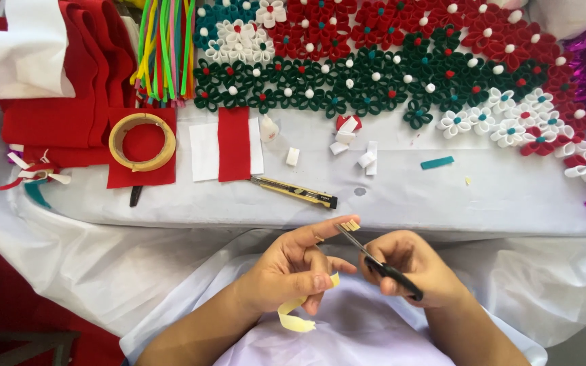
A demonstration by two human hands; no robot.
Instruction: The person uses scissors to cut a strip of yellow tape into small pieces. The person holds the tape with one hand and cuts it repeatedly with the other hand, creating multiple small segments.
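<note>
My left hand [293, 268] pinches a pale yellow strip of tape [297, 316] between thumb and fingers; its short end [351, 224] sticks up past my fingertips and the rest curls down below my palm. My right hand [408, 264] grips black-handled scissors [374, 261], whose blades point up-left and meet the strip's end. Both hands hover over my lap, just in front of the table edge.
On the white-covered table [442, 196] lie a yellow utility knife [294, 192], a roll of tape [142, 141] on red felt, a red-and-white felt piece [228, 144], small white felt loops [366, 159], coloured pipe cleaners [165, 47] and several felt flowers [374, 68].
</note>
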